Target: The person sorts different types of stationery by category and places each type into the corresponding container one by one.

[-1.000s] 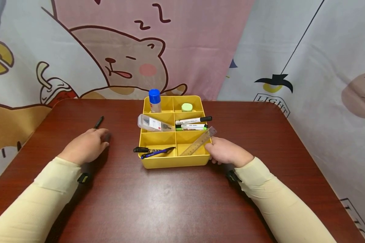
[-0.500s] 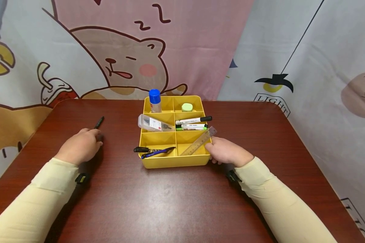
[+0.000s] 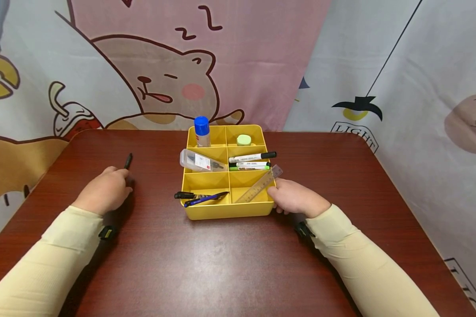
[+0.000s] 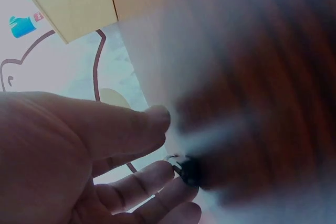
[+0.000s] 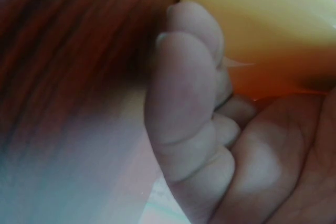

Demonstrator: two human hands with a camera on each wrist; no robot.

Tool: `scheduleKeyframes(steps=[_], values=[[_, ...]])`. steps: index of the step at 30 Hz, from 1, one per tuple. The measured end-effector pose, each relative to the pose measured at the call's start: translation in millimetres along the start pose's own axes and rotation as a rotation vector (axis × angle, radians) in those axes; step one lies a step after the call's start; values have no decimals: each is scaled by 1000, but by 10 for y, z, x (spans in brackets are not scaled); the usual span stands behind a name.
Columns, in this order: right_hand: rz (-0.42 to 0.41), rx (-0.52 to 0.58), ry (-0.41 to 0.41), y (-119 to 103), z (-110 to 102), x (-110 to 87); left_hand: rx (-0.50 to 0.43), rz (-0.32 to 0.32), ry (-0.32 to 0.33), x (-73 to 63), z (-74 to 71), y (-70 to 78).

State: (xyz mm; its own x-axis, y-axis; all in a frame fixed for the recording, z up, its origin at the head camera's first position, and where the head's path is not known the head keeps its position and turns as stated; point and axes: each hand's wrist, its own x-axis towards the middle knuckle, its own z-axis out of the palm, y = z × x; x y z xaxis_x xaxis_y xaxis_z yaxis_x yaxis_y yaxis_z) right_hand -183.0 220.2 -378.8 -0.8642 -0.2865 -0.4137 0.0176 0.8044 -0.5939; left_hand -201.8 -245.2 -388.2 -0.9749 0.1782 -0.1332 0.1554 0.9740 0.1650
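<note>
Toward the left of the table, my left hand reaches to a dark pen lying on the wood. In the left wrist view the fingers are extended, the dark pen's end is right at the fingertips, and the thumb stands apart from it. My right hand grips the front right corner of a yellow compartment box. Its curled fingers lie against the yellow wall in the right wrist view. A clear ruler leans in the compartment beside that hand.
Other compartments hold a blue-capped glue stick, a light green lidded item, a clear plastic case, several markers and pens. A printed curtain hangs behind the brown table.
My left hand has moved slightly left, closer to the pen, and the pen has turned a little, its far end shifting left. My right hand and the box stay still.
</note>
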Motion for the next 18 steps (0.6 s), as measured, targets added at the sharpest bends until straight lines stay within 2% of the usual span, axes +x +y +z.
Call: scheduleKeyframes(steps=[5, 18], values=[[-7, 3, 1, 3, 4, 9, 1, 11, 18, -1, 8, -11], [0, 3, -1, -2, -6, 7, -27, -36, -9, 12, -4, -34]])
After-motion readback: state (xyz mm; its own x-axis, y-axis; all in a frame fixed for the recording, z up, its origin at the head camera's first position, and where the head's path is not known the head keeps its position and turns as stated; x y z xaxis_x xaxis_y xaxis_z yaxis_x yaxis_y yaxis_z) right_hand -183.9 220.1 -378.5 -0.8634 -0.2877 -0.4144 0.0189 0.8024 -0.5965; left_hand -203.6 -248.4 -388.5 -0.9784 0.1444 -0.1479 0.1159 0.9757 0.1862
